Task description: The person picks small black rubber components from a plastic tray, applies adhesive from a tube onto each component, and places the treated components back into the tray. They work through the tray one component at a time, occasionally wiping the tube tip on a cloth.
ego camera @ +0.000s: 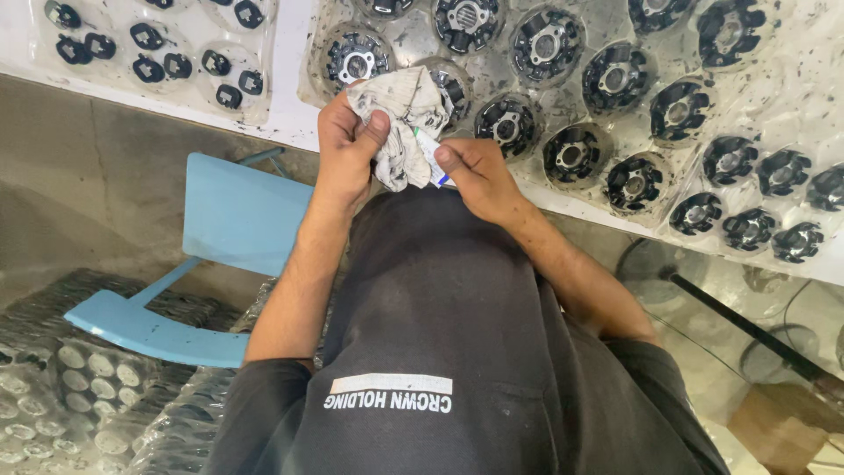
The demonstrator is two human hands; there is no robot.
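Note:
My left hand (345, 141) grips a dirty, crumpled white rag (400, 114) at the table's near edge, thumb pressed on the cloth. My right hand (475, 176) pinches a small white and blue object (435, 158) that is mostly wrapped in the rag; what it is cannot be told. Both hands are held close together above my lap, just in front of a clear plastic tray (492, 70) of round black metal parts (571, 154).
A second clear tray (158, 53) with small black parts lies at the far left on the white table (290, 97). A light blue chair (229, 220) stands to my left. Wrapped stacks of round parts (70, 378) sit on the floor. A black rod (747, 330) lies at the right.

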